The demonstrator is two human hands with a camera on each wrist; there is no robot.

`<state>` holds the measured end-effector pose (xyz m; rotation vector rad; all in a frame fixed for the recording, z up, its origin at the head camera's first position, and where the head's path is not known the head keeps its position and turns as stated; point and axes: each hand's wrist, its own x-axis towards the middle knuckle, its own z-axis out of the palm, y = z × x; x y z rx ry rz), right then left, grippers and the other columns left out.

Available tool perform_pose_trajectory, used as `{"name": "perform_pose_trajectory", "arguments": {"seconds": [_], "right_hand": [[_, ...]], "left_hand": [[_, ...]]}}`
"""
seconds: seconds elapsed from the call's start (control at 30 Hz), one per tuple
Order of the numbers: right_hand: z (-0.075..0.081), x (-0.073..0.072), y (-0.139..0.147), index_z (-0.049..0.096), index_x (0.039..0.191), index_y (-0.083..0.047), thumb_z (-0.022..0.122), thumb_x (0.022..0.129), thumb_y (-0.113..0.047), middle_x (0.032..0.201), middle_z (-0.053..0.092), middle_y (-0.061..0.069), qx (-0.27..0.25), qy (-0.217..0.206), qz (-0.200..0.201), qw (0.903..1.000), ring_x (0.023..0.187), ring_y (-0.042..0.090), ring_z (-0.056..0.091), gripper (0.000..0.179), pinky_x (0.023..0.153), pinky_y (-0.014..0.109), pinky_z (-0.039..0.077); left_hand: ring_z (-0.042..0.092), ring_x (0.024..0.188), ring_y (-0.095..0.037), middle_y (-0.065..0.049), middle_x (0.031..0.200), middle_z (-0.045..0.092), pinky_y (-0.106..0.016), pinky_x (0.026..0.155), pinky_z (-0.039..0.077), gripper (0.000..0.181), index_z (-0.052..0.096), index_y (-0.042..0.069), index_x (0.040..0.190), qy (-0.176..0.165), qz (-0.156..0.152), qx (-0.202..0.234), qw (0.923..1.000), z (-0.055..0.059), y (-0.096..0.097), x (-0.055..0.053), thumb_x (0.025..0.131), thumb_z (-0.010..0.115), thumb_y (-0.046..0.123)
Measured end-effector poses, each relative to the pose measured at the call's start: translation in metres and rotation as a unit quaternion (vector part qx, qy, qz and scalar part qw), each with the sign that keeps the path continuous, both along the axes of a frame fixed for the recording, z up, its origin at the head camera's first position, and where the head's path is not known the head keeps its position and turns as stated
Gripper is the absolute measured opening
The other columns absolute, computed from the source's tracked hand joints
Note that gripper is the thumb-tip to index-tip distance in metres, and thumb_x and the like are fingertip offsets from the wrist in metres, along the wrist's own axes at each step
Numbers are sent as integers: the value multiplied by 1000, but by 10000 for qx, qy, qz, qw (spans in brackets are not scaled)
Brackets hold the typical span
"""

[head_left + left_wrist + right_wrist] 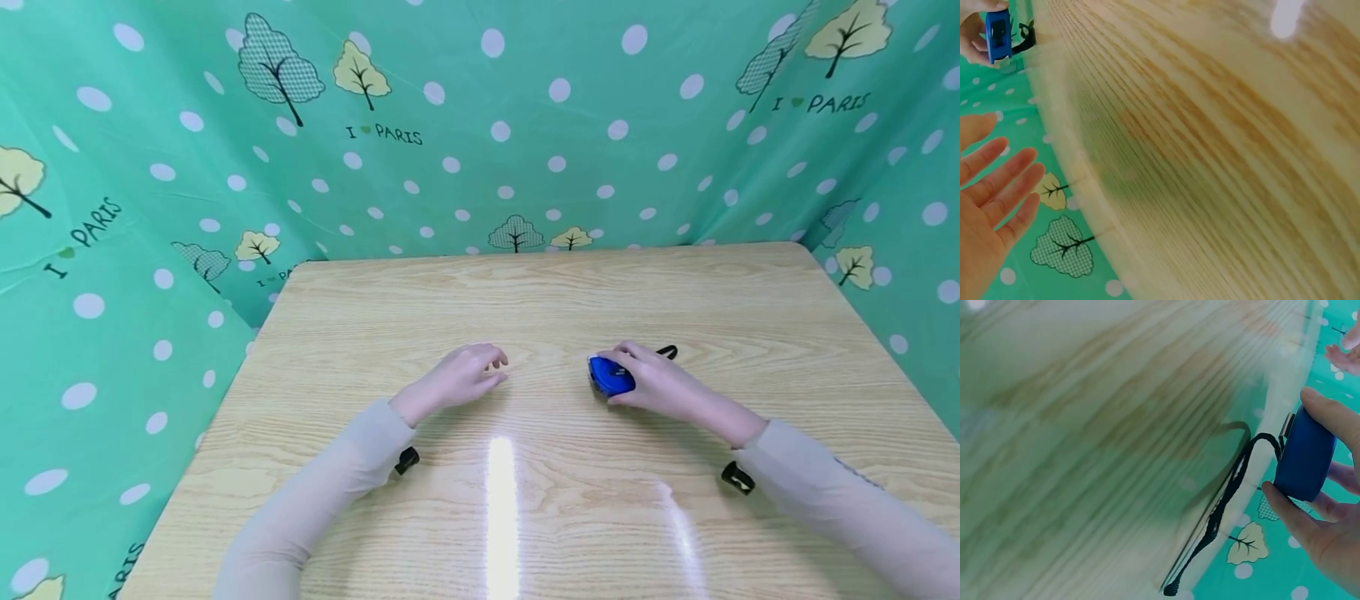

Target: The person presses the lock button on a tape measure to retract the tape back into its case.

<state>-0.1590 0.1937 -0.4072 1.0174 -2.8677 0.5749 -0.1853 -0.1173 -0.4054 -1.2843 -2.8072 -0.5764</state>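
A blue tape measure [611, 377] is held in my right hand [656, 383], thumb and fingers on its opposite sides. In the right wrist view the blue case [1307, 453] shows a metal clip, and a black wrist strap [1225, 503] trails from it over the wood. My left hand [459, 375] holds nothing; it hovers over the table to the left of the tape measure, fingers relaxed. Its palm and spread fingers [1007, 187] show in the left wrist view, with the tape measure [999, 34] in the far corner.
The wooden table [525, 308] has light grain and bright lamp reflections on its front half. Behind it and at both sides hangs a green polka-dot curtain [510, 183] printed with trees. Black bands [738, 478] sit at both wrists, below the sleeves.
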Motion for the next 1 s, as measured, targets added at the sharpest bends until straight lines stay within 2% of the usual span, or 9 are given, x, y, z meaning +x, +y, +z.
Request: {"name": "perform_pose_trajectory", "arguments": {"seconds": [0.23,0.33,0.47,0.73,1.0], "right_hand": [[-7,-3,7,51,119,0,79,65,-23,103,51,17,17,87,-79,9999,92,31,54,65,75,43,49],[-9,-4,8,51,119,1,78,65,-22,104,51,17,13,-10,-116,9999,93,32,54,64,76,44,49],[-12,-5,10,51,119,0,78,66,-24,106,51,17,69,-145,-192,9997,96,33,53,64,77,45,48],[-14,-5,11,52,118,0,78,66,-25,104,52,16,93,-118,-204,9997,95,33,54,63,76,45,49],[-14,-6,12,50,121,0,76,68,-27,107,52,17,179,-252,-191,9993,96,33,53,65,78,45,48]], "left_hand": [[58,89,-18,-8,99,61,-30,80,47,25,57,3,105,-126,214,-9,9997,1,-4,1,87,57,19],[57,91,-18,-8,100,61,-31,82,46,27,57,2,106,-170,312,8,9994,3,-7,2,86,57,20],[57,90,-19,-8,98,61,-31,81,47,25,57,2,105,-148,424,59,9990,4,-12,3,86,58,18],[57,91,-20,-10,101,61,-32,80,47,26,57,2,106,-265,671,202,9972,5,-23,4,86,58,18],[57,90,-19,-8,100,61,-31,79,47,26,57,3,105,-210,736,262,9967,4,-30,6,86,57,21]]}}
